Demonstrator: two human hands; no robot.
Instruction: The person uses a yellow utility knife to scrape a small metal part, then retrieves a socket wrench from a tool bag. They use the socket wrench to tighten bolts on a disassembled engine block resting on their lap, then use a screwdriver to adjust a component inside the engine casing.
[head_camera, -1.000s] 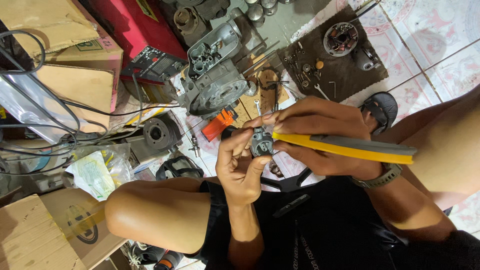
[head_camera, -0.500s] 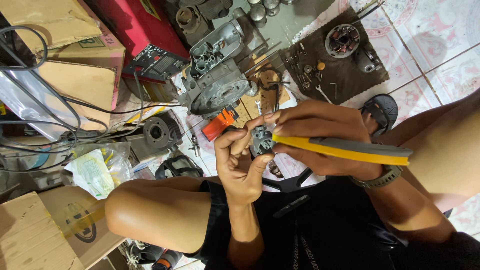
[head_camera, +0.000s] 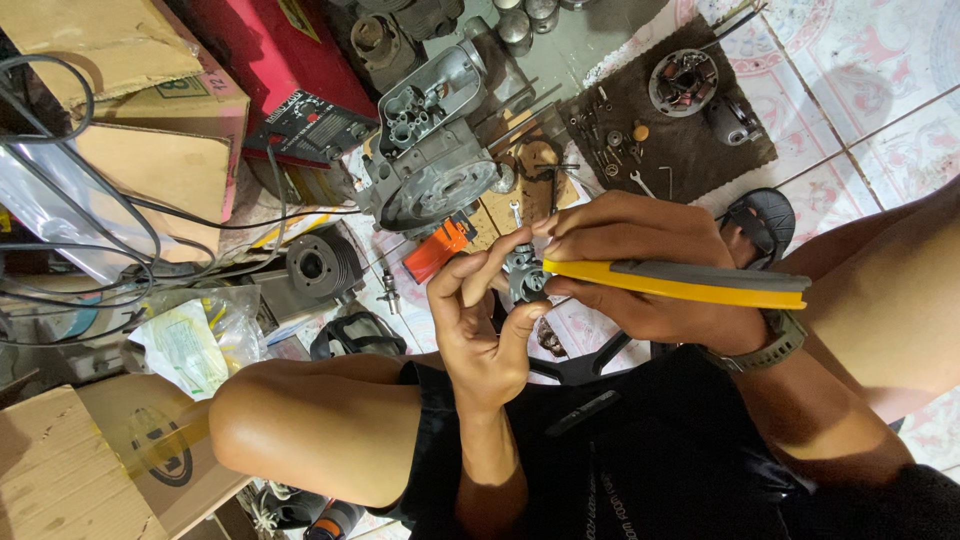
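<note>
Two hands met mid-frame. My left hand (head_camera: 480, 330) had its fingers pinched on a small grey metal part (head_camera: 525, 278); my right hand (head_camera: 650, 270) had its fingers wrapped tight on yellow-handled pliers (head_camera: 680, 283), nose at the part. Grey engine casing (head_camera: 430, 160) lay upper centre on the floor.

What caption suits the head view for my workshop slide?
Left hand pinches a small grey metal part while right hand works yellow-handled pliers on it.
</note>
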